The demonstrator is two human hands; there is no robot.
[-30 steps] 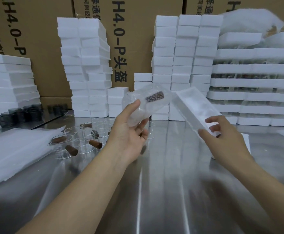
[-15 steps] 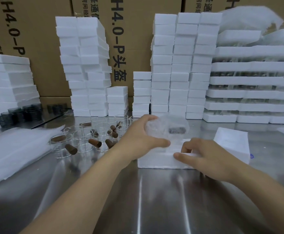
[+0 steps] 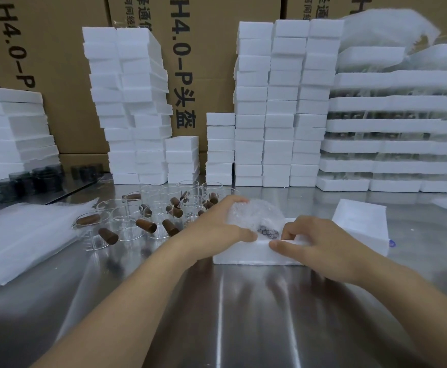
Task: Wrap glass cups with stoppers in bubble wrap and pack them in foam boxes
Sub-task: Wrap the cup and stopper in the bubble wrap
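The steel table (image 3: 243,314) runs bare and shiny towards me. Just ahead on it sits an open foam box (image 3: 241,254), with a loose foam piece (image 3: 360,224) just beside it to my right. To my left stands a cluster of clear glass cups (image 3: 129,229) with brown stoppers (image 3: 146,225), next to a flat pile of bubble wrap sheets (image 3: 23,240). Dark cups (image 3: 28,179) stand at the far left. Along the back edge rise tall foam box stacks (image 3: 278,102), a low foam stack (image 3: 12,134) on the left, and layered foam trays (image 3: 392,128) on the right
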